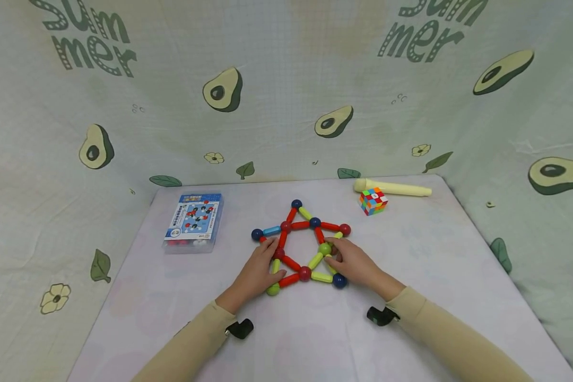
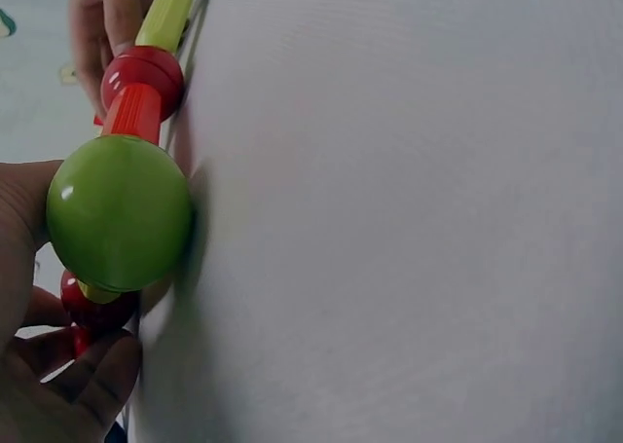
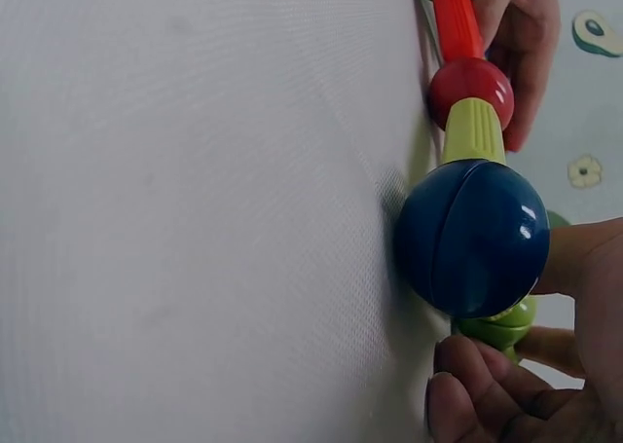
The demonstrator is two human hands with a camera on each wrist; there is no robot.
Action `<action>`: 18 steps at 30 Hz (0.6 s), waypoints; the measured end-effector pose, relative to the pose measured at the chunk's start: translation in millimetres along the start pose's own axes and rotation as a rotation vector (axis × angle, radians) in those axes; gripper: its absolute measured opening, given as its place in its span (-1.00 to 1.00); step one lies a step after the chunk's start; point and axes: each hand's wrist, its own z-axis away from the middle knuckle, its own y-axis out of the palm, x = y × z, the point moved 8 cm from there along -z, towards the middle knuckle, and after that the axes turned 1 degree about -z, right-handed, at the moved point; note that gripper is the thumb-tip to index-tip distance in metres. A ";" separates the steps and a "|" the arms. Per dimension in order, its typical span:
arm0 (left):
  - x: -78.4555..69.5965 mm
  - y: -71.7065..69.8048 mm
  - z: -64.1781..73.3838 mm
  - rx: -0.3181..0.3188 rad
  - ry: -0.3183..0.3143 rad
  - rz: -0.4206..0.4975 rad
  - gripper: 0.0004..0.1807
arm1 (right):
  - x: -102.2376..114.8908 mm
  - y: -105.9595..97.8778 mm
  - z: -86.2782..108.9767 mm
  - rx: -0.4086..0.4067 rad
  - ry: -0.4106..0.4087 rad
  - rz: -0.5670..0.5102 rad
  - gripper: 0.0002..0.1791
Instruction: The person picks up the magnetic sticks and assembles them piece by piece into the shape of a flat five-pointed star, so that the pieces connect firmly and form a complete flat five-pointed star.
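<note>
A star-shaped frame of toy rods and balls [image 1: 291, 262] lies flat on the table, its red, yellow-green and light-blue rods joined by red, green and dark-blue balls. My left hand [image 1: 255, 269] grips its left side, fingers curled at a red ball [image 2: 97, 312] and thumb by the near green ball [image 2: 119, 214]. On the other side, my right hand [image 1: 358, 262] holds the frame around the right green ball [image 1: 324, 248], thumb and fingers bent about it. In the right wrist view, a dark-blue corner ball [image 3: 475, 237] stands in front of that hand and partly hides the grip.
A clear plastic case with a molecule picture label [image 1: 196, 220] lies at the back left. At the back right sit a colourful puzzle cube [image 1: 373, 201] and a pale yellow microphone-shaped object [image 1: 396, 188]. A printed cloth [image 1: 277, 143] hangs behind the table [image 1: 458, 265].
</note>
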 end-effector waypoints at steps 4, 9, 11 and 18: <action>2.8 0.6 -2.7 -0.006 0.004 -0.015 -0.05 | 1.7 0.9 -0.2 -0.004 -0.002 -0.003 -0.36; 5.1 -1.4 -4.3 -0.035 0.011 0.013 -0.12 | 2.2 1.0 -0.3 -0.017 0.010 -0.013 -0.37; 5.4 -4.1 -3.9 -0.061 0.007 0.044 -0.19 | 1.5 0.4 -0.2 -0.027 0.023 -0.014 -0.39; 2.3 -11.2 -3.3 -0.155 0.008 0.074 -0.46 | 2.1 -0.9 -0.3 -0.063 0.023 -0.017 -0.53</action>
